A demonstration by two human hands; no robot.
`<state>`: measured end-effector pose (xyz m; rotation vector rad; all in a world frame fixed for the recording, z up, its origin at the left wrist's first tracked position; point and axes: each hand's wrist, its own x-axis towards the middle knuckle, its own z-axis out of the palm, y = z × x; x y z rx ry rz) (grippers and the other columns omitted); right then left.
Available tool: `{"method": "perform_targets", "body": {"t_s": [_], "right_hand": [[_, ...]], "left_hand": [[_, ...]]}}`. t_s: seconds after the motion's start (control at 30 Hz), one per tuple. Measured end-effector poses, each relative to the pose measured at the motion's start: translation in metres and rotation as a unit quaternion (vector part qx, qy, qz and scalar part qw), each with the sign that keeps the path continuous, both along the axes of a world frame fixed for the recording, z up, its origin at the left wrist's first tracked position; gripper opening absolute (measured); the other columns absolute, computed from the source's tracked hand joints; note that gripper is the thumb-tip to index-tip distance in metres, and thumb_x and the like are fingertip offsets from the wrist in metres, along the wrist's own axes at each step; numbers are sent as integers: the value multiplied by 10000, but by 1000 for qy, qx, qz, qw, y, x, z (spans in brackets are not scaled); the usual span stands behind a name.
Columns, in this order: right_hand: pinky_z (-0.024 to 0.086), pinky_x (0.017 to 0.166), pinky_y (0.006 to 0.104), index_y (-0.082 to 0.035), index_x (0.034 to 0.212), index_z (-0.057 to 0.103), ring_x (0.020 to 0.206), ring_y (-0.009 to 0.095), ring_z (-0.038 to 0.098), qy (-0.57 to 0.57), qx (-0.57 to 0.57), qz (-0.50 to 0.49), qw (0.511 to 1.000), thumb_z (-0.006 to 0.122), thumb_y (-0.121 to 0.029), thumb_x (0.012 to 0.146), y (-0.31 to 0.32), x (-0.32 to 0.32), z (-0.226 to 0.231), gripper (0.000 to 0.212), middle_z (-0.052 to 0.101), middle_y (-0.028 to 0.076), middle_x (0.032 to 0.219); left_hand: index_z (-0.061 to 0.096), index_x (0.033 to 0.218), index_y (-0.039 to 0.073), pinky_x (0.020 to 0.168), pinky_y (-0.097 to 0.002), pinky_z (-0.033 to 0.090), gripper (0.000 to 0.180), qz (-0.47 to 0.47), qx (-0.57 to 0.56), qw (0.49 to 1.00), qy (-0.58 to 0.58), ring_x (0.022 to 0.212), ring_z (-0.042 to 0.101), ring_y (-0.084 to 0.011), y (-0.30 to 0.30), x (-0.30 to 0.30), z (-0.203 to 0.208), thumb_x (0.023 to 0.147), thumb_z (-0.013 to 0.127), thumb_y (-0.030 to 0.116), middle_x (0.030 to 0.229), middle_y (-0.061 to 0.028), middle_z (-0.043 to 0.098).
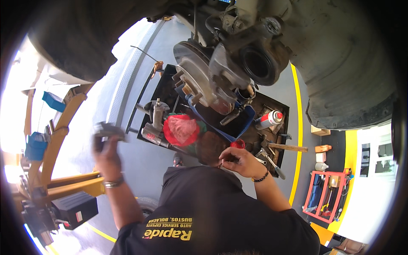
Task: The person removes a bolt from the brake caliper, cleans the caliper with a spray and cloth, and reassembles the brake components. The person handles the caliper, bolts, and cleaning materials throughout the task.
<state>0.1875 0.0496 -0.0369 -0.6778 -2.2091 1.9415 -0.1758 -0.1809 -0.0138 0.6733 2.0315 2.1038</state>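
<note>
Grips one flat, dark-grey metal block (109, 130) in the left hand (108, 155), fingers closed round its lower side — blurred, out to the left of the black, straight-edged tool tray (165, 86). Next, rightward: one silver, rounded metal air tool (159, 114), then one round metal brake disc (193, 77) with stubby studs, above the tray. Bends the fingers of the right hand (241, 162) near the tray's near edge — cannot tell whether pinching anything small. Farther right: one red-and-white, cylindrical spray can (268, 120) and one hammer (288, 147) with a smooth wooden handle.
</note>
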Motion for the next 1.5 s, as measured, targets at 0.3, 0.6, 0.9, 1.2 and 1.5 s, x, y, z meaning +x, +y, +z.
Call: {"method": "perform_targets", "body": {"t_s": [0.3,0.6,0.9,1.2,1.5], "right_hand": [[520,908,420,-9,1228,650,1044,333,644,346,484,-55,802,886,-210,752,53,-10,151,568,671,155,1150],[448,1052,434,14,1306,618,1225,343,593,240,675,124,686,842,-234,789,90,-32,243,615,683,166,1280],[520,908,369,-34,1244,667,1071,300,664,229,598,145,754,860,-176,768,90,-47,251,533,709,111,1148],[513,900,357,-25,1204,693,1065,275,647,190,646,148,725,868,-128,736,89,-67,259,510,712,99,1151],[485,970,377,-15,1245,672,1130,298,627,169,665,127,716,848,-139,782,89,-67,254,510,728,96,1200]], "left_hand": [[644,1168,11,716,-338,580,555,-101,150,911,370,846,704,-259,157,177,95,657,856,52,1042,-148,683],[533,1150,-2,863,-320,591,532,-87,188,927,313,1041,696,-202,180,202,104,735,867,15,1172,-173,670],[586,1047,36,750,-342,570,504,-3,228,893,389,889,719,-249,194,190,104,667,910,106,1050,-158,730],[476,1401,3,948,-425,515,1041,37,160,930,329,1154,619,-344,197,167,78,576,991,373,1275,-201,598],[424,1475,11,1028,-589,387,1103,-63,131,964,225,1236,579,-360,212,174,75,599,930,452,1324,-187,601]]}}
